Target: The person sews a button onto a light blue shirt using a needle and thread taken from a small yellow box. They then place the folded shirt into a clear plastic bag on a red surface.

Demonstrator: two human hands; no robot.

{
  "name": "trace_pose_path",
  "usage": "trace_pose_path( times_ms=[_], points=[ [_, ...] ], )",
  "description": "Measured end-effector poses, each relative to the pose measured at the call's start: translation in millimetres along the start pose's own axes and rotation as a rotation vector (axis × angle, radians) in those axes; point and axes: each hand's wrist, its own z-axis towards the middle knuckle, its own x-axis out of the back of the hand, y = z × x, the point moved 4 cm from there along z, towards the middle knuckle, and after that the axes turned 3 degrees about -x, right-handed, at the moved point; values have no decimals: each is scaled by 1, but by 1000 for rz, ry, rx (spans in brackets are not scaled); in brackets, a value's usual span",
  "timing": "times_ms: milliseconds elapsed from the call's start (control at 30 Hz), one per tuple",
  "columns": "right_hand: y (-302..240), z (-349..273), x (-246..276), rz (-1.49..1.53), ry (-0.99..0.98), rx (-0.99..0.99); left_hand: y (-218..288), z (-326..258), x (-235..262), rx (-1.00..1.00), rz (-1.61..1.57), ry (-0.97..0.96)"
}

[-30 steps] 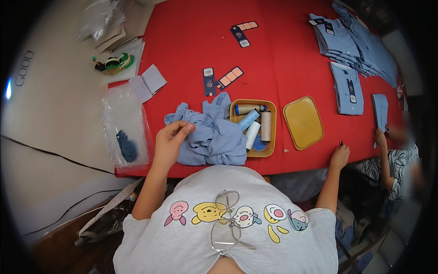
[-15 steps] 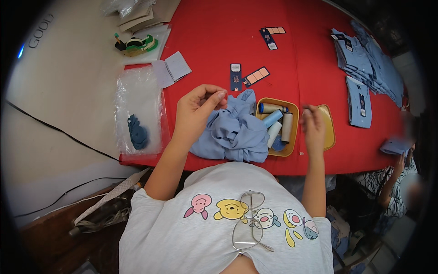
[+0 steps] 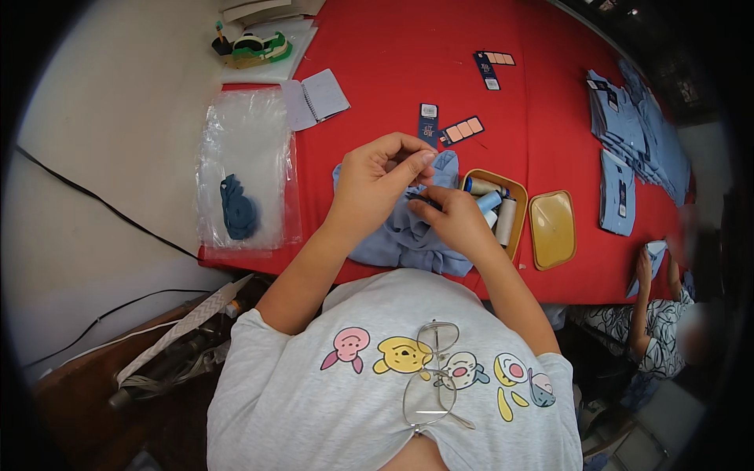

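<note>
A crumpled blue garment (image 3: 400, 245) lies on the red-covered table, close to my body. Above it, the thumb and fingers of my left hand (image 3: 386, 174) are pinched together; anything between them is too small to make out. My right hand (image 3: 459, 222) has come up beside it, its fingers closed on a small dark tool (image 3: 425, 201) whose tip points toward the left fingertips. The tool's kind is mostly hidden by the fingers. Just right of this hand stands a yellow box (image 3: 518, 235) with several thread spools (image 3: 505, 220) in it.
A yellow lid (image 3: 553, 230) lies right of the box. Beyond the garment are dark tags (image 3: 428, 124). Plastic bags (image 3: 259, 149), a rolled dark-blue tape (image 3: 239, 213), a notebook (image 3: 323, 96) and a tape dispenser (image 3: 263, 50) lie left. Folded blue garments (image 3: 618, 192) are right, near another person's hands (image 3: 646, 267).
My right hand has moved left from between the box and its lid to beside my left hand. The small dark tool now shows in it. My left hand stays pinched over the garment.
</note>
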Motion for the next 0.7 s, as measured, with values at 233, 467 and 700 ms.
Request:
trace_pose_path(
  times_ms=[233, 467, 700],
  points=[
    [2, 5, -7, 148, -126, -72, -2, 0, 3, 13, -11, 4],
    [27, 0, -1, 351, -43, 5, 2, 4, -3, 31, -1, -11],
    [237, -60, 117, 235, 710, -311, 3, -12, -3, 17, 111, -22]
  ],
)
